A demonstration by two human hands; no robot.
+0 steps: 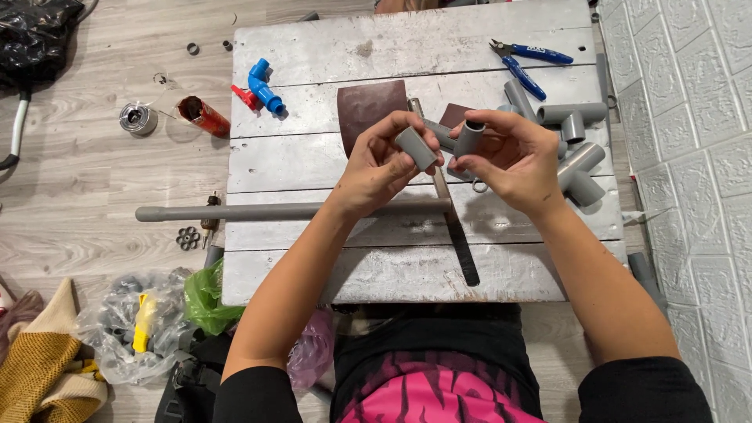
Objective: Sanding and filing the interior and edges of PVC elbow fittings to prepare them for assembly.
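My left hand (381,166) pinches a short grey pipe piece (415,147) between thumb and fingers. My right hand (513,160) holds a grey pipe fitting (468,139) with an open round end facing up; the two parts are close together but apart, held above a worn white wooden board (407,258). A long grey pipe (235,211) lies across the board under my left wrist. A dark flat strip (460,247) runs down the board under my hands.
Several grey fittings (576,149) lie at the board's right, blue-handled pliers (526,64) at the back right, a blue elbow fitting (263,86) and brown sandpaper sheet (366,108) at the back. A red can (204,115), tape roll (139,119) and bags lie on the floor at left. White wall at right.
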